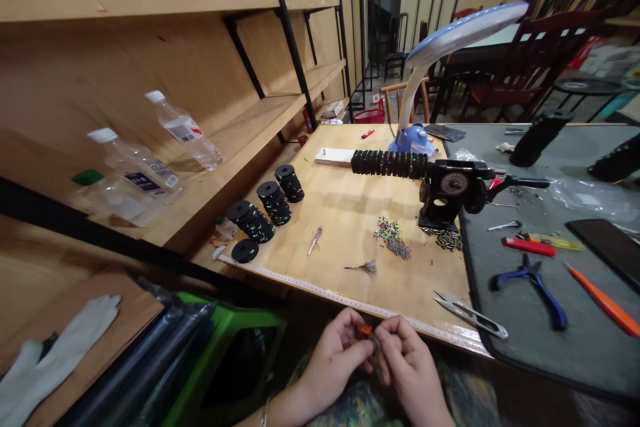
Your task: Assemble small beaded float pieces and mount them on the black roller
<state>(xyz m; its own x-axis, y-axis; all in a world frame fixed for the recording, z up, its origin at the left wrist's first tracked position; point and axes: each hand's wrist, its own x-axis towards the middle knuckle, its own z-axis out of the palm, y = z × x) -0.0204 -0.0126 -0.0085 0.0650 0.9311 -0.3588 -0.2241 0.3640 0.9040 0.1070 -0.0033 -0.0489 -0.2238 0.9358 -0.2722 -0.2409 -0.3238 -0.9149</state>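
Observation:
My left hand (pixel 340 351) and my right hand (pixel 407 365) meet just in front of the table's near edge. Between their fingertips is a small orange piece (pixel 366 329), pinched by my left thumb and forefinger. My right thumb and fingers press together on a thin dark bit beside it, too small to name. On the wooden tabletop (pixel 320 287) ahead lie a bundle of thin strands (pixel 367 267), a pile of coloured beads (pixel 387 229) and a heap of small grey metal pieces (pixel 400 249). Thread snips (pixel 470 313) rest to the right.
Black foam spools (pixel 274 203) stand along the table's left side. A rotary fixture (pixel 447 187) carries a row of black spools (pixel 390 163) near a desk lamp (pixel 415 137). Blue-handled pliers (pixel 533 283) and orange tweezers (pixel 603 297) lie on the grey mat (pixel 530 353). Bottles (pixel 185 130) occupy the left shelf.

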